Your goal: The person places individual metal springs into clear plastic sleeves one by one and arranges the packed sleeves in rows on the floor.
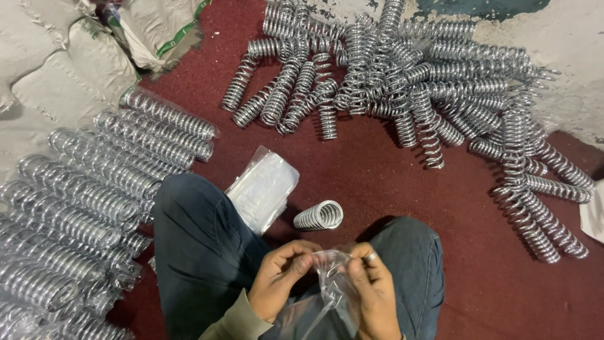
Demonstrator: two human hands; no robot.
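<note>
Apparently the bag-opening step is in hand: a small clear plastic bag [330, 277] is pinched at its mouth betw. the left hand [280, 283] and the right hand [371, 293], held low over the lap, just above the crossed legs in dark trousers [201, 245]. Both grips are narrow, thumb & fingertips closed on the film; the mouth looks not yet parted. One loose steel spring [319, 215] lies on the red mat [377, 182] just ahead of the knees, apart from both hands. For the next move, prob. the film layers need to be rubbed apart, w/ one hand then freed. Wrists are bent inward, fingers curled, elbows tucked. Bagged springs [94, 189] are stacked at left; a bare pile [409, 82] lies ahead.
</note>
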